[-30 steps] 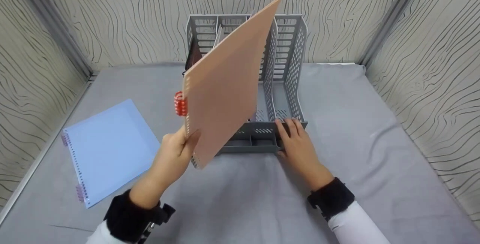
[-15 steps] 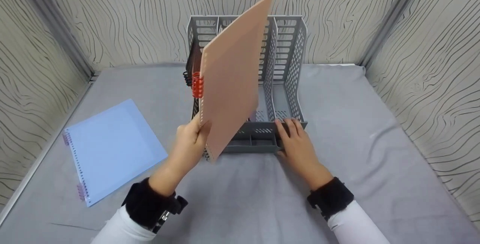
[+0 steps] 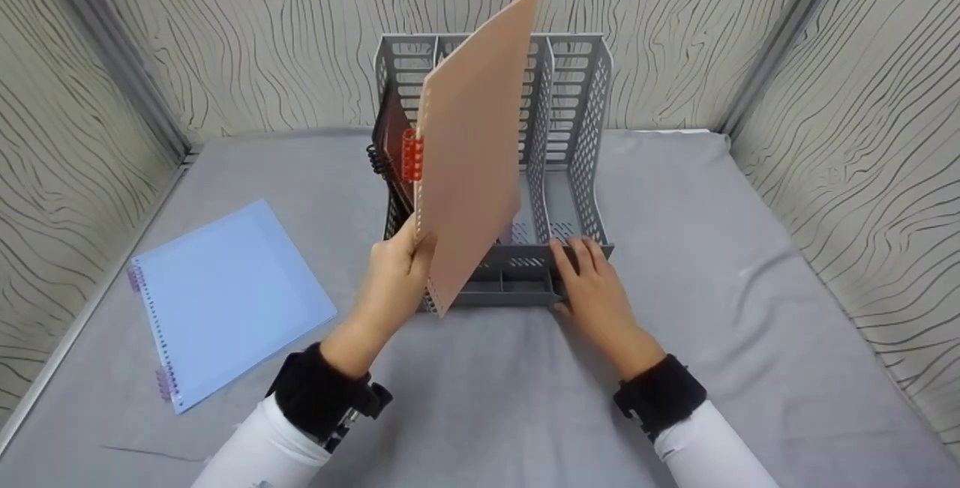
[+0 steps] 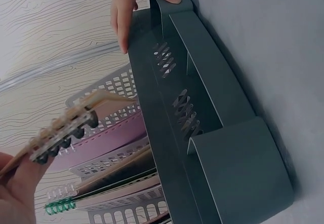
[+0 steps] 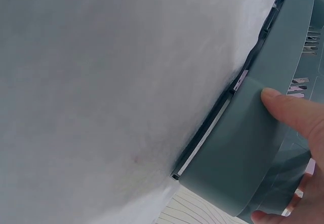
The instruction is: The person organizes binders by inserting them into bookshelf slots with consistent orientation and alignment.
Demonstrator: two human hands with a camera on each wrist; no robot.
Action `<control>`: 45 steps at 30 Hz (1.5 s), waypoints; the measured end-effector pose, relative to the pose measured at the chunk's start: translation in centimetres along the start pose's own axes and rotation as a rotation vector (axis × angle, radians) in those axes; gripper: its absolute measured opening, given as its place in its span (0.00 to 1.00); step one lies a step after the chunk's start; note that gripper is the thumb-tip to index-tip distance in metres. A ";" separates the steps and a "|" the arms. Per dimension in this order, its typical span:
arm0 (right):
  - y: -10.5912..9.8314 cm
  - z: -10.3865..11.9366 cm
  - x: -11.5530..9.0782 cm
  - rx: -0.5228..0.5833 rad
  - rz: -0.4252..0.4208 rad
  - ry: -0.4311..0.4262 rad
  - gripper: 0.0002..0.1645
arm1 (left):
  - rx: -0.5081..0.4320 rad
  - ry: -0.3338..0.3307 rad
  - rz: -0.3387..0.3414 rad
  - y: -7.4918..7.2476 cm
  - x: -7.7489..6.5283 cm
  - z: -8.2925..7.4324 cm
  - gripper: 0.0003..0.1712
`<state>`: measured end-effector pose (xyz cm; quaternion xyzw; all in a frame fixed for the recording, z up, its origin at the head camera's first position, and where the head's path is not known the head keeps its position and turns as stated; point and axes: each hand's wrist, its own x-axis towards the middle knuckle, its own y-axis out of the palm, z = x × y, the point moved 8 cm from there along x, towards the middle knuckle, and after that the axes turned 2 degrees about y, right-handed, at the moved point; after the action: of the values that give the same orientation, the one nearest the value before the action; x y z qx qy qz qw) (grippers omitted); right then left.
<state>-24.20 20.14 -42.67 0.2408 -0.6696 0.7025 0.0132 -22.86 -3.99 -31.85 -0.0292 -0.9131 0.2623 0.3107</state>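
My left hand (image 3: pixel 394 270) pinches a peach loose-leaf notebook (image 3: pixel 476 128) by its punched spine edge, thumb on the cover. The notebook stands tilted in the air above the left-middle part of a grey file rack (image 3: pixel 525 254) and hides several of its slots. A red ring clip shows on its spine in the head view; black rings (image 4: pixel 66 140) show in the left wrist view. My right hand (image 3: pixel 596 289) grips the rack's front right corner. In the right wrist view its thumb (image 5: pixel 283 105) lies on the front pocket, with other fingers over the far side.
A blue notebook (image 3: pixel 236 300) with purple ring clips lies flat on the grey cloth at left. Within the rack stand a dark brown notebook (image 3: pixel 395 136), a purple one (image 4: pixel 96 145) and one with green rings (image 4: pixel 59 206). Patterned panels (image 3: pixel 300 38) enclose the table.
My left hand has carried the peach notebook right and away from me, turning it more upright. More of the brown notebook now shows. My right hand has stayed on the rack.
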 end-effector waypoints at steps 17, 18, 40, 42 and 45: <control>-0.1 0.2 0.0 0.014 -0.004 0.006 0.57 | 0.006 -0.065 0.009 2.7 2.1 0.1 0.22; -0.1 0.3 0.0 0.016 -0.001 0.005 0.57 | 0.010 -0.067 0.004 2.9 2.3 0.1 0.22; -0.1 0.0 0.1 0.016 -0.009 -0.002 0.57 | 0.139 -0.184 0.012 8.5 7.2 0.3 0.25; -0.1 0.0 0.1 0.015 -0.007 0.002 0.57 | 0.140 -0.189 0.003 9.0 7.6 0.3 0.25; -0.1 0.0 0.2 0.018 -0.015 0.003 0.57 | 0.141 -0.206 -0.014 9.5 8.2 0.4 0.25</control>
<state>-24.31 20.11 -42.48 0.2448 -0.6614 0.7088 0.0170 -30.70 5.79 -32.34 0.0260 -0.9196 0.3255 0.2185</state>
